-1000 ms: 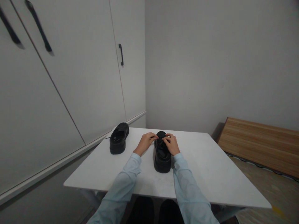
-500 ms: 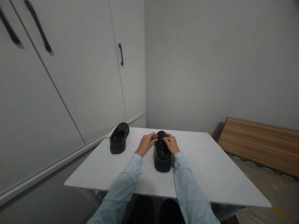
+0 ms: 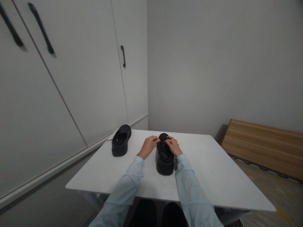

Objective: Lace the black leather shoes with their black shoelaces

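A black shoe (image 3: pixel 165 165) stands on the white table (image 3: pixel 203 176), its heel towards me and its toe pointing away. At its left side my left hand (image 3: pixel 148 146) is closed, thumb and fingers pinching by the lacing. My right hand (image 3: pixel 173 146) bends over the other side, its fingertips pinched at the front of the shoe. Dark shoelace (image 3: pixel 163 145) shows between the hands, though its strands are hard to tell from the black upper. Further left is a second black shoe (image 3: pixel 119 150), apart from both hands, with a thin lace end sticking out to its left.
White cabinet doors (image 3: pixel 80 63) with dark handles rise along the left, close to the table's edge. A grey wall (image 3: pixel 213 63) stands behind. To the right, a wood-grain board (image 3: pixel 262 146) leans low near the floor, with a dark cable along its lower edge.
Both hands stay at the front of the same shoe, with only slight finger movement. The whole view has shifted a little; both shoes keep their places.
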Demonstrator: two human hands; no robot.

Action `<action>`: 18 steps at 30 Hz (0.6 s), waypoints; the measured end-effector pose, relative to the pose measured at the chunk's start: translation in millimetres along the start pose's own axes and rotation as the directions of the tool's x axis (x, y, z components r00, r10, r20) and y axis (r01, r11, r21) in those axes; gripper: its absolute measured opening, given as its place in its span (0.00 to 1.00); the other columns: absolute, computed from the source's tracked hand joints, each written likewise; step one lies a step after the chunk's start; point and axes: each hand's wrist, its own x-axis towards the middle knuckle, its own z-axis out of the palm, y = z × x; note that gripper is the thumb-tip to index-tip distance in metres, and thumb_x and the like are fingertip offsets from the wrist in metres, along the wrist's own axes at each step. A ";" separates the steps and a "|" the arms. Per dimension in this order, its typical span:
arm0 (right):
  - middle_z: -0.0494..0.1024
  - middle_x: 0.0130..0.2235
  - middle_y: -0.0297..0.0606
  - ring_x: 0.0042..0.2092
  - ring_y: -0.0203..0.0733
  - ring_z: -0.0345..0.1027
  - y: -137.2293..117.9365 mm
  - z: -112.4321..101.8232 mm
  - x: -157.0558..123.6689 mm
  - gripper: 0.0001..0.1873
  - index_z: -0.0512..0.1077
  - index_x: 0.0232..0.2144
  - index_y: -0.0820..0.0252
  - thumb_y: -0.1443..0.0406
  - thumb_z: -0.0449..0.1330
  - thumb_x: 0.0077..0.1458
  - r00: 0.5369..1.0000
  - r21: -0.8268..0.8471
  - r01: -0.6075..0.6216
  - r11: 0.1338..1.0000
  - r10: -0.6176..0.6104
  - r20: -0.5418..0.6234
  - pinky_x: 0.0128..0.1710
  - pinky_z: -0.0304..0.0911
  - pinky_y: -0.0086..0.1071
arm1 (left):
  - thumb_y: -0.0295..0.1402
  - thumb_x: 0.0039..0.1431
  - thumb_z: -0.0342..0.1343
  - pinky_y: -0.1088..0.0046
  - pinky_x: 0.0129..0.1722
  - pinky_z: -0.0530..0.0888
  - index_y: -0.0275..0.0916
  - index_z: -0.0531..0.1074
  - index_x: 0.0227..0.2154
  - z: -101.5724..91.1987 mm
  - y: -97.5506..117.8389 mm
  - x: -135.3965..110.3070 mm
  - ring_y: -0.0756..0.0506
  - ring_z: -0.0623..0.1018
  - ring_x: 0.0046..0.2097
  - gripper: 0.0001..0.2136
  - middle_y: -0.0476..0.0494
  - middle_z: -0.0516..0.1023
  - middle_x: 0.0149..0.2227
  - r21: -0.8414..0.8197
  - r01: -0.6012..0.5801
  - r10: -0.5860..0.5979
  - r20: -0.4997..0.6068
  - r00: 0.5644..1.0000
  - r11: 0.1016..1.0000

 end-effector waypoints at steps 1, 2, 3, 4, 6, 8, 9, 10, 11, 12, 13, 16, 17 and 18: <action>0.71 0.54 0.36 0.56 0.53 0.58 1.3 1.0 0.8 0.13 0.79 0.32 0.50 0.62 0.53 0.54 1.000 0.012 0.003 1.000 -0.003 -0.008 0.54 0.52 0.53 | 0.33 0.58 0.53 0.72 0.39 0.71 0.37 0.76 0.30 0.2 0.3 0.0 0.47 0.76 0.35 0.08 0.45 0.79 0.31 -0.016 0.012 -0.013 -0.003 1.000 1.000; 0.71 0.53 0.37 0.56 0.52 0.59 2.9 2.2 1.8 0.13 0.79 0.31 0.51 0.62 0.53 0.54 1.000 0.025 0.011 1.000 -0.010 -0.019 0.54 0.53 0.53 | 0.33 0.58 0.54 0.72 0.38 0.71 0.37 0.76 0.30 0.6 0.8 -0.1 0.47 0.76 0.35 0.08 0.45 0.79 0.31 -0.039 0.026 -0.026 -0.004 1.000 0.999; 0.72 0.52 0.37 0.55 0.51 0.59 4.7 3.5 2.8 0.12 0.79 0.30 0.51 0.62 0.54 0.53 0.999 0.040 0.024 0.999 -0.022 -0.031 0.54 0.54 0.52 | 0.32 0.57 0.54 0.72 0.38 0.72 0.38 0.76 0.30 1.1 1.3 -0.4 0.47 0.77 0.35 0.07 0.46 0.79 0.31 -0.067 0.037 -0.037 -0.004 0.999 0.997; 0.72 0.51 0.38 0.54 0.50 0.60 6.5 4.9 3.9 0.12 0.79 0.29 0.51 0.62 0.54 0.52 0.998 0.055 0.037 0.998 -0.035 -0.045 0.54 0.54 0.51 | 0.31 0.57 0.55 0.73 0.37 0.72 0.38 0.76 0.31 1.7 1.9 -0.7 0.48 0.77 0.35 0.06 0.46 0.79 0.32 -0.095 0.047 -0.048 -0.006 0.999 0.994; 0.73 0.50 0.38 0.53 0.48 0.62 9.6 7.2 5.5 0.11 0.79 0.28 0.52 0.62 0.55 0.52 0.996 0.082 0.060 0.995 -0.054 -0.069 0.53 0.56 0.49 | 0.30 0.55 0.56 0.74 0.37 0.73 0.38 0.75 0.33 3.4 2.7 -1.4 0.48 0.77 0.35 0.04 0.46 0.79 0.32 -0.144 0.059 -0.062 -0.016 0.998 0.988; 0.73 0.49 0.39 0.52 0.47 0.63 11.3 8.7 6.5 0.11 0.78 0.27 0.53 0.62 0.55 0.51 0.994 0.103 0.072 0.992 -0.064 -0.083 0.53 0.56 0.47 | 0.28 0.54 0.57 0.75 0.36 0.73 0.38 0.74 0.33 5.6 2.6 -1.7 0.49 0.78 0.34 0.04 0.47 0.79 0.32 -0.176 0.064 -0.072 -0.040 0.997 0.982; 0.74 0.49 0.39 0.52 0.47 0.64 11.6 9.1 6.7 0.11 0.78 0.27 0.53 0.62 0.56 0.51 0.994 0.111 0.078 0.991 -0.069 -0.088 0.53 0.57 0.46 | 0.28 0.53 0.58 0.75 0.36 0.73 0.38 0.74 0.33 6.8 2.2 -1.8 0.49 0.78 0.34 0.04 0.47 0.79 0.32 -0.186 0.063 -0.075 -0.055 0.996 0.980; 0.74 0.48 0.39 0.51 0.46 0.64 11.6 9.3 6.7 0.10 0.78 0.26 0.53 0.62 0.56 0.51 0.993 0.119 0.084 0.989 -0.073 -0.091 0.53 0.57 0.45 | 0.29 0.53 0.58 0.75 0.36 0.73 0.38 0.74 0.32 8.0 1.7 -1.7 0.49 0.78 0.34 0.04 0.47 0.79 0.32 -0.193 0.059 -0.074 -0.069 0.995 0.979; 0.74 0.48 0.39 0.51 0.46 0.65 11.3 9.2 6.7 0.10 0.78 0.26 0.53 0.61 0.57 0.50 0.992 0.127 0.091 0.988 -0.079 -0.095 0.53 0.57 0.45 | 0.29 0.53 0.58 0.75 0.36 0.73 0.37 0.73 0.32 9.2 1.2 -1.5 0.49 0.78 0.34 0.03 0.47 0.79 0.32 -0.197 0.052 -0.069 -0.081 0.994 0.979; 0.75 0.47 0.39 0.51 0.46 0.65 10.9 9.0 6.5 0.10 0.78 0.25 0.53 0.61 0.57 0.50 0.991 0.132 0.097 0.986 -0.085 -0.099 0.53 0.57 0.44 | 0.30 0.53 0.58 0.75 0.36 0.73 0.37 0.73 0.32 10.2 0.7 -1.3 0.49 0.78 0.34 0.03 0.47 0.79 0.32 -0.197 0.043 -0.062 -0.090 0.994 0.979; 0.75 0.47 0.39 0.51 0.46 0.65 10.5 8.6 6.3 0.09 0.78 0.25 0.53 0.61 0.57 0.50 0.991 0.136 0.101 0.986 -0.088 -0.101 0.53 0.57 0.44 | 0.30 0.54 0.58 0.75 0.36 0.73 0.37 0.73 0.31 11.1 0.4 -1.1 0.49 0.78 0.34 0.03 0.47 0.79 0.32 -0.197 0.033 -0.052 -0.096 0.994 0.980; 0.74 0.48 0.40 0.51 0.47 0.65 9.9 7.4 6.2 0.10 0.78 0.25 0.54 0.61 0.57 0.50 0.992 0.133 0.096 0.986 -0.084 -0.091 0.53 0.57 0.45 | 0.33 0.55 0.57 0.74 0.37 0.74 0.37 0.72 0.31 12.8 0.2 -1.0 0.49 0.78 0.33 0.05 0.47 0.79 0.31 -0.211 0.011 -0.034 -0.108 0.994 0.977; 0.74 0.48 0.40 0.51 0.47 0.65 10.2 7.2 6.5 0.10 0.78 0.25 0.54 0.61 0.57 0.50 0.993 0.129 0.090 0.988 -0.080 -0.082 0.53 0.57 0.45 | 0.34 0.56 0.57 0.74 0.37 0.74 0.37 0.72 0.31 12.9 0.5 -1.1 0.50 0.78 0.33 0.05 0.47 0.79 0.31 -0.218 0.007 -0.032 -0.111 0.993 0.976; 0.74 0.49 0.41 0.52 0.47 0.65 10.7 7.0 6.9 0.10 0.78 0.26 0.54 0.61 0.57 0.50 0.994 0.124 0.085 0.989 -0.077 -0.072 0.53 0.57 0.46 | 0.34 0.56 0.57 0.73 0.37 0.74 0.37 0.72 0.31 12.9 0.9 -1.3 0.50 0.78 0.33 0.06 0.47 0.79 0.31 -0.221 0.006 -0.032 -0.113 0.993 0.975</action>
